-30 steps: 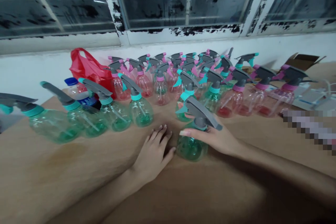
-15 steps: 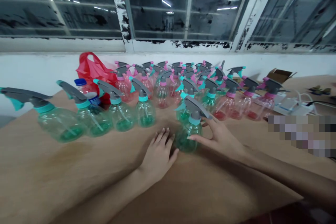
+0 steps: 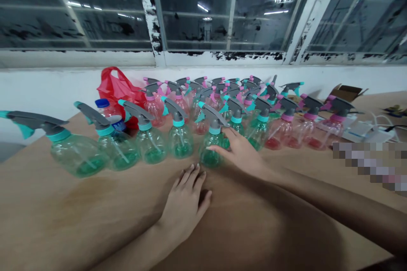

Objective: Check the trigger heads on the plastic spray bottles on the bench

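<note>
A clear green spray bottle (image 3: 210, 152) with a turquoise collar and grey trigger head stands upright on the wooden table (image 3: 127, 211). My right hand (image 3: 241, 152) is closed around its right side, thumb in front and fingers partly hidden behind it. Flat on the table, just in front of that bottle, rests my left hand (image 3: 184, 201), fingers stretched out and holding nothing. To the left, another green spray bottle (image 3: 181, 142) stands close by, in line with several more green ones.
Pink spray bottles (image 3: 302, 133) stand at the right of the front row, with many more packed behind. A red plastic bag (image 3: 119, 89) and a blue-capped bottle (image 3: 106, 112) are at the back left. White devices with cables (image 3: 369, 129) and an open cardboard box (image 3: 348, 93) lie at right.
My right hand has moved the green spray bottle back and left, into line with the other green ones. My left hand has shifted slightly left and nearer to me. The view has tilted a little.
</note>
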Tool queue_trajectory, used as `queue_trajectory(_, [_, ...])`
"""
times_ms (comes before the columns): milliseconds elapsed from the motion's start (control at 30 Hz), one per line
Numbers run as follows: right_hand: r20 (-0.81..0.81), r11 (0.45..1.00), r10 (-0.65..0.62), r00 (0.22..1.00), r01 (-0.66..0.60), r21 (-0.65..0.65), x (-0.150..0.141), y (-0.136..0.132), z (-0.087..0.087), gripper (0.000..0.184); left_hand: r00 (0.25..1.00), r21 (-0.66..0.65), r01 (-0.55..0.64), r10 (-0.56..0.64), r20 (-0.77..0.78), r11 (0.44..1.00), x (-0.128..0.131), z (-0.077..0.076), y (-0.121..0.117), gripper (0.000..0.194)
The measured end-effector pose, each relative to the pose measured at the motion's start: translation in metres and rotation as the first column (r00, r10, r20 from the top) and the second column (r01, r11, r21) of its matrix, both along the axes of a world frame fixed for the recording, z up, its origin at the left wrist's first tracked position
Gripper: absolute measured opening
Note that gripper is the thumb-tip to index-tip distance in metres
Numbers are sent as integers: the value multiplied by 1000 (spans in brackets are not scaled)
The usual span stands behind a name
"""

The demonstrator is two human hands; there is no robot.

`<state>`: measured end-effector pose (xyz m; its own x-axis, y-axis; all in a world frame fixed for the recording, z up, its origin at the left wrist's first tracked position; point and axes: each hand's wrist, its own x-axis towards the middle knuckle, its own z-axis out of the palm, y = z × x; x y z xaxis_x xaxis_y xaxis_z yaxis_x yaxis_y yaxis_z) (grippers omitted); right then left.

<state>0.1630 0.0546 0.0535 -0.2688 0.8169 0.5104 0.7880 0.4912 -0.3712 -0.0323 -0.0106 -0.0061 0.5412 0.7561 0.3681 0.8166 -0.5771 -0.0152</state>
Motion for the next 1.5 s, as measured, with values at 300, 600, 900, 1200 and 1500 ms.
queue_trajectory(300, [60, 993, -111, 992, 113, -38, -14, 22, 7, 61, 1000, -26, 18, -18, 16, 1000, -3, -1, 0, 36])
queue_trajectory(600, [70, 994, -106, 992, 108, -26, -16, 31, 8, 63, 999, -22, 26, -27, -46, 999, -2, 5, -3, 40])
queue_trajectory(900, [50, 997, -46, 998, 42, 66, -17, 23, 3, 58, 996, 1, 35, -35, -79, 999, -2, 5, -1, 41])
queue_trajectory(1200, [-57, 992, -84, 995, 89, 85, 44, -5, 4, 19, 995, 81, 82, -76, -66, 993, -3, 3, -2, 39])
queue_trajectory(1500, [-3, 958, -271, 963, 270, 95, 62, 14, 3, 41, 987, -33, 147, -144, 66, 989, 11, 6, 26, 34])
